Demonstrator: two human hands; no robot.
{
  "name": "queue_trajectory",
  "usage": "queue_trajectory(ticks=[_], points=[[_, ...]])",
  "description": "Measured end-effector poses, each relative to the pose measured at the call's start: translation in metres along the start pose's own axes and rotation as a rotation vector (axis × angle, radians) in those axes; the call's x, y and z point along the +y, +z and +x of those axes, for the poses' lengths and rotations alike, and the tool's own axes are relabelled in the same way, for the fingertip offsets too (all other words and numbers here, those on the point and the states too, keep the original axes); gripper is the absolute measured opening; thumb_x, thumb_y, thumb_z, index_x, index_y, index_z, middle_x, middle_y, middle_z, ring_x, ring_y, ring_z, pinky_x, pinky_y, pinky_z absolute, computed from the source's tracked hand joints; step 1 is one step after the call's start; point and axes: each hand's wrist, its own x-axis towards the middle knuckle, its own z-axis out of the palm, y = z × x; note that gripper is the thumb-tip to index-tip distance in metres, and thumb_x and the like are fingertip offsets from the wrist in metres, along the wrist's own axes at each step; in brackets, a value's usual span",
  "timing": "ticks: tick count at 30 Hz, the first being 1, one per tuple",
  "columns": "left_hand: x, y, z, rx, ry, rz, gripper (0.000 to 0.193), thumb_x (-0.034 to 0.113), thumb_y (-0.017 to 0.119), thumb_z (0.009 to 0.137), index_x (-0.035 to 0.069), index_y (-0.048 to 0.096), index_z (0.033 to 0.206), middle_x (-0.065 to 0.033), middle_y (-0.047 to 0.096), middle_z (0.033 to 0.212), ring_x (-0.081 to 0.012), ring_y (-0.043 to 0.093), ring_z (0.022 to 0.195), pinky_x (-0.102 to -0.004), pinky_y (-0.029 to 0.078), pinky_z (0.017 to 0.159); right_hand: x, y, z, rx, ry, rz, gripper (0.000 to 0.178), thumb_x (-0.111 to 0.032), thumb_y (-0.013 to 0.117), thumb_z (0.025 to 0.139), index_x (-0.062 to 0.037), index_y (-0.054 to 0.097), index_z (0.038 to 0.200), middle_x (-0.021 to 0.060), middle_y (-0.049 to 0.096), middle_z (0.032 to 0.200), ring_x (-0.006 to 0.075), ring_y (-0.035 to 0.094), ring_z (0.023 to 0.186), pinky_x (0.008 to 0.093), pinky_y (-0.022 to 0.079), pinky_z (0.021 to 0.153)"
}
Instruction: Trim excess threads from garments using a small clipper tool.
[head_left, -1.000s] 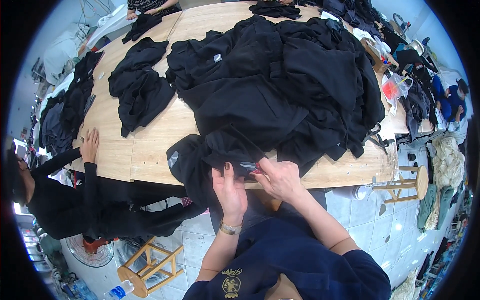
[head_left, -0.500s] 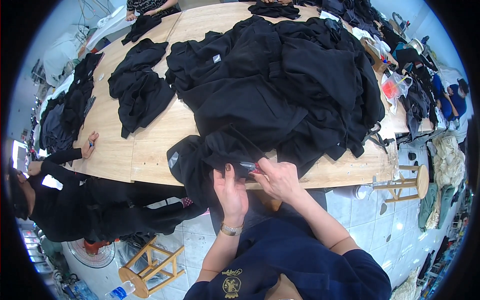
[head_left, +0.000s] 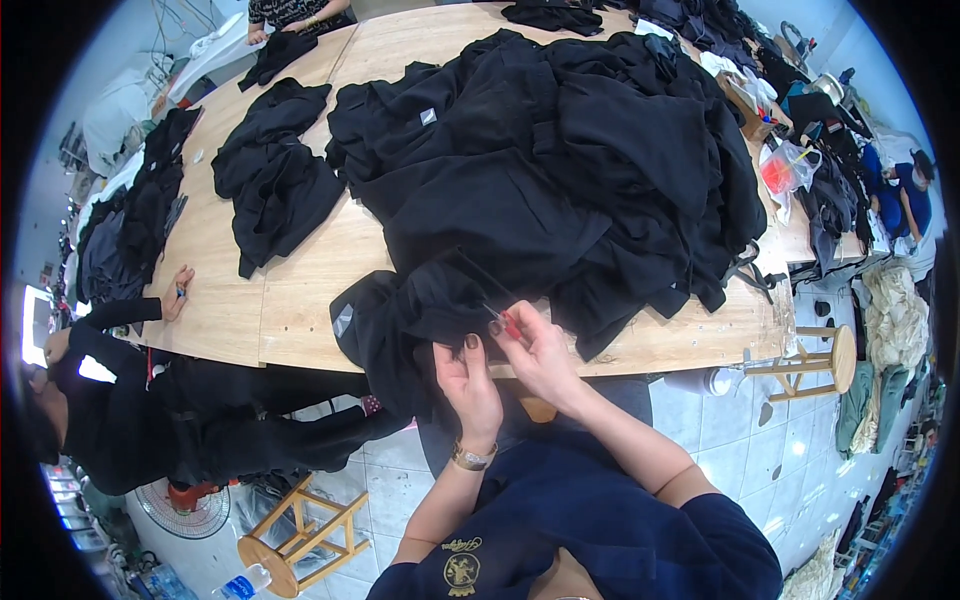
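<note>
My left hand (head_left: 469, 385) grips the edge of a black garment (head_left: 420, 310) between thumb and fingers, palm up. The garment drapes over the front edge of the wooden table, with a small pale label on its left part. In my right hand (head_left: 540, 350) is a pair of small thread snips (head_left: 509, 324) with red handles. Their thin blades point up and left, just above the cloth and a little right of my left thumb. Part of the garment hangs below the table edge, where folds hide it.
A large heap of black garments (head_left: 540, 150) covers the middle of the wooden table (head_left: 300, 320). Another black garment (head_left: 275, 180) lies to its left. A person in black (head_left: 120, 400) stands at the left edge, one hand on the table. Wooden stools (head_left: 840, 360) stand on the floor.
My right hand with the snips has lifted slightly up and away from my left thumb. My left hand has shifted a little to the right, still on the cloth.
</note>
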Motion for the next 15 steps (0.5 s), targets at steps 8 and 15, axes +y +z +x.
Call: queue_trajectory(ticks=[8,15], points=[[0.007,-0.003,0.009,-0.004,-0.249,-0.256,0.029,0.014,0.047,0.096,0.004,0.045,0.123,-0.0067,0.059,0.109,-0.0136,0.06,0.094,-0.0308,0.05,0.084,0.012,-0.008,-0.017,-0.193,-0.451,-0.196,0.01,-0.004,0.061,0.075,-0.0029,0.053,0.08,0.0086,0.055,0.059,0.0216,0.056,0.048,0.0302,0.043,0.046],[0.001,-0.011,0.005,-0.053,-0.154,-0.192,0.025,0.016,0.039,0.098,0.004,0.046,0.119,-0.0054,0.059,0.101,-0.01,0.058,0.085,-0.0246,0.048,0.077,0.002,0.003,-0.012,-0.004,-0.015,-0.053,0.019,-0.011,0.066,0.078,-0.0022,0.05,0.072,0.0087,0.051,0.053,0.0152,0.055,0.045,0.0289,0.038,0.043]])
